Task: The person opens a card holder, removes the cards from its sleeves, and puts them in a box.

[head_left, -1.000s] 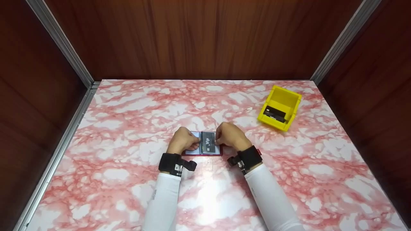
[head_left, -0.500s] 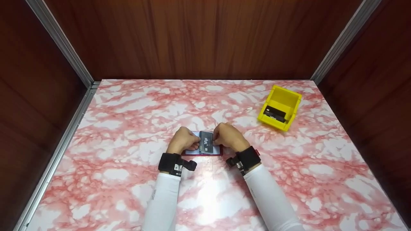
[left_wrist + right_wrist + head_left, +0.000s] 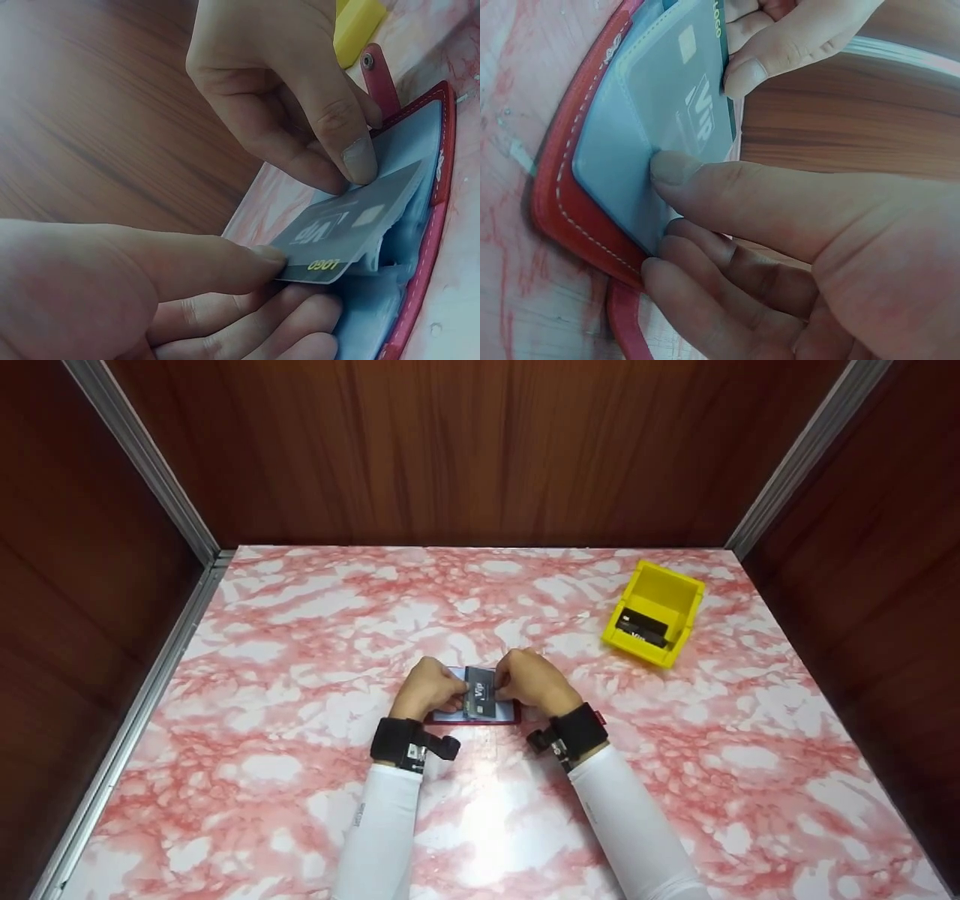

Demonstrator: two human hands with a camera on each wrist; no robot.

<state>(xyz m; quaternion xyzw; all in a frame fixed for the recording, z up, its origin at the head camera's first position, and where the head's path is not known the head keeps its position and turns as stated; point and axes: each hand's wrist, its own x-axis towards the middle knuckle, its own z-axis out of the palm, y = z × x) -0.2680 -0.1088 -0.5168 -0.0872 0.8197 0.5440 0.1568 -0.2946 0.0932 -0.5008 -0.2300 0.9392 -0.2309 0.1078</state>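
A red card holder with white stitching lies spread open on the table, its clear plastic sleeves showing. A grey card marked VIP sits mostly inside one raised, tilted sleeve. Its dark LOGO edge sticks out on the left. My left hand pinches that edge, thumb on top and fingers beneath. With thumb and fingers, my right hand pinches the sleeve along the card's opposite side. The fingertips under the sleeve are partly hidden. A red snap strap extends from the holder.
A yellow bin stands at the back right of the marbled table. Inside it lie black cards, partly overlapping. Brown wood-grain panels enclose the back and both sides.
My right hand has shifted slightly left, and the card with its sleeve has moved left and tilted up over the holder's fold. The left hand stays almost in place.
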